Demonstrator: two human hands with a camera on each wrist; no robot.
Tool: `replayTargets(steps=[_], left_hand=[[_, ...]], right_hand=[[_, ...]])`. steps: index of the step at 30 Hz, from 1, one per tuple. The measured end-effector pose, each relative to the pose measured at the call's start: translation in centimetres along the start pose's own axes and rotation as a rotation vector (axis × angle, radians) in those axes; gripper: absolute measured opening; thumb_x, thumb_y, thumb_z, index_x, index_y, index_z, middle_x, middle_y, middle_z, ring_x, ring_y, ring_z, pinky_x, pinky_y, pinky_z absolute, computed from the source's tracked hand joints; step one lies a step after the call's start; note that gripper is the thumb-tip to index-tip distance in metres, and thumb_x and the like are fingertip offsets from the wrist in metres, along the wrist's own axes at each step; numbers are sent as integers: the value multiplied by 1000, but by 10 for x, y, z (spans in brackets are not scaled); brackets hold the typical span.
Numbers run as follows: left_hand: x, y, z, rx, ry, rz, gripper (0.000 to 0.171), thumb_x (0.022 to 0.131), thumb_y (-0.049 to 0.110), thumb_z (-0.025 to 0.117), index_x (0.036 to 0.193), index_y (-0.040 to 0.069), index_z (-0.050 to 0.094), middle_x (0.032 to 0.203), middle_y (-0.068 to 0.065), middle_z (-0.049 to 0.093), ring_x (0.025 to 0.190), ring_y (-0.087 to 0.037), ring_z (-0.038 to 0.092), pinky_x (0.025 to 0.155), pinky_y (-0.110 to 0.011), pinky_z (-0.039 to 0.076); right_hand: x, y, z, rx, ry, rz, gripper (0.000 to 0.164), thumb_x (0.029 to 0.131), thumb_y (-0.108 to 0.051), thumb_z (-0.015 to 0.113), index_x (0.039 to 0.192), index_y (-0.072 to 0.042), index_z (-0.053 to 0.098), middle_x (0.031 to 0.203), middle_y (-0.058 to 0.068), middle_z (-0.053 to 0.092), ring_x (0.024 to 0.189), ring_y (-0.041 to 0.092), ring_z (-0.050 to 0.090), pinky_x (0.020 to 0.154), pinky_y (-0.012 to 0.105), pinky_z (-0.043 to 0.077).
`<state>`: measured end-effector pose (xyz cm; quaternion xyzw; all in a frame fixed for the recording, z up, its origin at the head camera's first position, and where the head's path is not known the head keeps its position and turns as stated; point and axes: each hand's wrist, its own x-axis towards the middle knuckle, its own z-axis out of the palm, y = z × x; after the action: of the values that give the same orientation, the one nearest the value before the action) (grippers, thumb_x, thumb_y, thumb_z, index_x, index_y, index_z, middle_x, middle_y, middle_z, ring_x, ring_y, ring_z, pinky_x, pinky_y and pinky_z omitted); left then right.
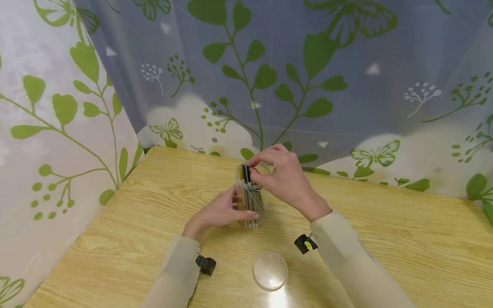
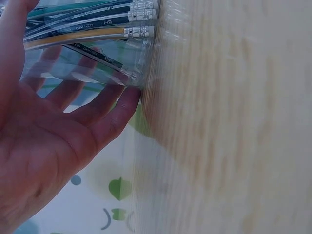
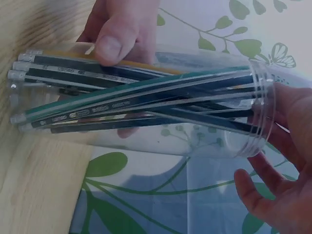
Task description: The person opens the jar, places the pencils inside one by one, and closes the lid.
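Observation:
A tall clear plastic jar (image 3: 195, 145) holds several pencils (image 3: 146, 95), dark green, teal and one yellow, with metal-coloured ends toward its base. My left hand (image 1: 223, 210) grips the jar around its lower part, thumb in front and fingers behind. In the left wrist view, the left hand (image 2: 63, 126) spreads its fingers along the jar's underside near the base. At the jar's open mouth, my right hand (image 1: 285, 177) pinches at the pencil tops with thumb and index finger. The right hand's other fingers (image 3: 258, 195) hang loosely bent beside the rim in the right wrist view.
A round clear lid (image 1: 270, 271) lies on the wooden table (image 1: 141, 241) in front of the jar, near a bright reflection. Behind and to the left hang curtains (image 1: 274, 104) with green leaves and butterflies. Small black cameras (image 1: 205, 265) are worn on both wrists.

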<state>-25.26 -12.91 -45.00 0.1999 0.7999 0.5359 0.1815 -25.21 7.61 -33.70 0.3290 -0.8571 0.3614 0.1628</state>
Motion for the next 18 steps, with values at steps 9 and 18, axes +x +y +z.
replayTargets(steps=[9, 18], left_hand=[[0, 0, 0, 13, -4, -1, 81, 90, 31, 80, 157, 26, 35, 132, -4, 63, 126, -25, 60, 105, -46, 53], [1, 0, 0, 7, -6, 6, 79, 89, 28, 80, 155, 22, 37, 131, -5, 64, 123, -24, 62, 104, -45, 54]], right_hand=[[-1, 0, -5, 9, -123, 71, 22, 94, -9, 62, 101, -16, 82, 106, 1, 79, 112, 26, 63, 92, 45, 50], [-2, 1, -6, 50, -205, 146, 36, 95, -10, 54, 118, -25, 78, 117, -3, 75, 109, 20, 61, 81, 37, 42]])
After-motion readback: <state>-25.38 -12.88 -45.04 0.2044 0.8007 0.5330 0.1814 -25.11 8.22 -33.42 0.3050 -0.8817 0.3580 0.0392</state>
